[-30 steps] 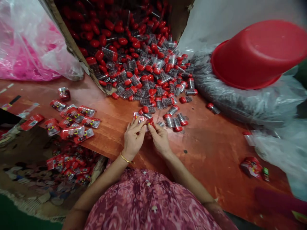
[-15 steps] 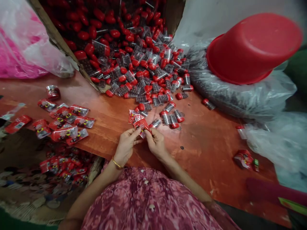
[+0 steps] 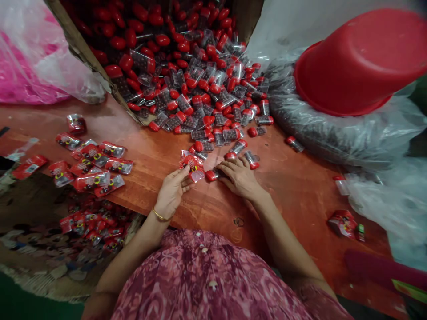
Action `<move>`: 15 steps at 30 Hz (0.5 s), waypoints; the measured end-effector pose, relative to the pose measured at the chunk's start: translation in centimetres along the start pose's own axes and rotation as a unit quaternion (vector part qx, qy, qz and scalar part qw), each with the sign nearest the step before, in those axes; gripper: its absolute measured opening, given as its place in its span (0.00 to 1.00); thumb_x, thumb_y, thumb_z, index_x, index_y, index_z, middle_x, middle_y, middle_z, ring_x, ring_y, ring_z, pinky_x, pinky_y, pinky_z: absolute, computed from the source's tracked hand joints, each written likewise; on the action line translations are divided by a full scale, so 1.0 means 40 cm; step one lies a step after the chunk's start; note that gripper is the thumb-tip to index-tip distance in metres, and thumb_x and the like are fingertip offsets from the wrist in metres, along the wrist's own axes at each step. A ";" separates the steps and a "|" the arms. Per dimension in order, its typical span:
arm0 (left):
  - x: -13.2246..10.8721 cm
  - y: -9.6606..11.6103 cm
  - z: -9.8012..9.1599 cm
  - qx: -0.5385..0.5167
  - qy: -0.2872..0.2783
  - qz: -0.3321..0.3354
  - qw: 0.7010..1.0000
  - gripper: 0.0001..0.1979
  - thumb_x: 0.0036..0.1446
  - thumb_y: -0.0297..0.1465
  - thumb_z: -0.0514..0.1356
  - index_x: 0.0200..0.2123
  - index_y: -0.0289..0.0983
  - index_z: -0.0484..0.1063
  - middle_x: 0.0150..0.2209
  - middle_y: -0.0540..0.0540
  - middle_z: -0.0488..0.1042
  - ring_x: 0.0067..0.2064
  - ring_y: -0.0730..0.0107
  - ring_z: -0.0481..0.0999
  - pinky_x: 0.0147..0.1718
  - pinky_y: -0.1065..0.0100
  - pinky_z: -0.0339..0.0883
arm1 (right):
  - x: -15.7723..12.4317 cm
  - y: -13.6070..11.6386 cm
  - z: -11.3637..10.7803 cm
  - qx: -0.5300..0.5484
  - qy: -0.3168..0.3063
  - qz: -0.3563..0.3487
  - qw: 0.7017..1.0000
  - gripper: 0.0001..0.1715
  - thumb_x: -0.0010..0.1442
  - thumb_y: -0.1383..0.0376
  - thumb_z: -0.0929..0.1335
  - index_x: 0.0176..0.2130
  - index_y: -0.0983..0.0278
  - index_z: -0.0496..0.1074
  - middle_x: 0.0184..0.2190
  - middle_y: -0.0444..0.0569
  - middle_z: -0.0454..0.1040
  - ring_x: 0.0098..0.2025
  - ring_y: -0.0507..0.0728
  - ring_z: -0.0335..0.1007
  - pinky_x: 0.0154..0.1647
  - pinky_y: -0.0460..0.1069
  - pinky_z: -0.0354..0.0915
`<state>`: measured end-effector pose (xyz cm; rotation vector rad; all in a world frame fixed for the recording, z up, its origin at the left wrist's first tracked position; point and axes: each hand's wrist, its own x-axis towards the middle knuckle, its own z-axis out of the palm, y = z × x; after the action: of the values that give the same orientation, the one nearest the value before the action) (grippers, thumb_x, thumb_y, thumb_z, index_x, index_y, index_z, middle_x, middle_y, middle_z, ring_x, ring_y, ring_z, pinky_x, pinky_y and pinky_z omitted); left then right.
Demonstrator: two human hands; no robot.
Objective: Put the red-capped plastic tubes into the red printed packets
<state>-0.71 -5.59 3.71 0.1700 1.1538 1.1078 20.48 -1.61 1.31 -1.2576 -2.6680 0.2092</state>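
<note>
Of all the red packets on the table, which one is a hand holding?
The packet pinched by the left hand; the other packets lie untouched farther left.

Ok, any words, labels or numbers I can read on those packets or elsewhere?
No text is readable.
Print on the packet in the left hand: too blurred.
Black-and-yellow marks on the pile at left: too small.
The basin shows no text.
</note>
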 end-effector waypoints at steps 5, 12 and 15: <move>0.011 -0.010 -0.011 0.008 0.005 0.008 1.000 0.18 0.35 0.39 0.70 0.27 0.35 0.71 0.25 0.51 0.75 0.25 0.76 0.73 0.28 0.73 0.66 | -0.030 -0.032 0.018 0.010 0.022 0.013 1.000 0.15 0.61 0.60 0.63 0.44 0.64 0.69 0.43 0.54 0.74 0.43 0.61 0.66 0.50 0.58 0.54; 0.008 -0.018 -0.004 -0.002 -0.004 -0.007 1.000 0.18 0.33 0.38 0.71 0.26 0.35 0.70 0.24 0.51 0.75 0.25 0.76 0.72 0.27 0.72 0.66 | -0.069 -0.060 -0.025 0.108 0.028 0.047 0.993 0.14 0.56 0.60 0.67 0.41 0.64 0.69 0.36 0.53 0.74 0.39 0.60 0.68 0.41 0.54 0.61; 0.001 -0.018 -0.001 -0.002 -0.004 0.001 1.000 0.18 0.32 0.38 0.71 0.25 0.35 0.70 0.24 0.51 0.74 0.25 0.77 0.72 0.27 0.73 0.65 | -0.084 -0.085 -0.048 0.165 0.082 0.030 0.982 0.16 0.57 0.59 0.66 0.44 0.63 0.68 0.38 0.53 0.75 0.40 0.59 0.70 0.40 0.53 0.64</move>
<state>-0.30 -5.91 3.23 0.1732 1.1447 1.1102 20.46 -6.28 3.53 -1.1917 -2.3374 0.5093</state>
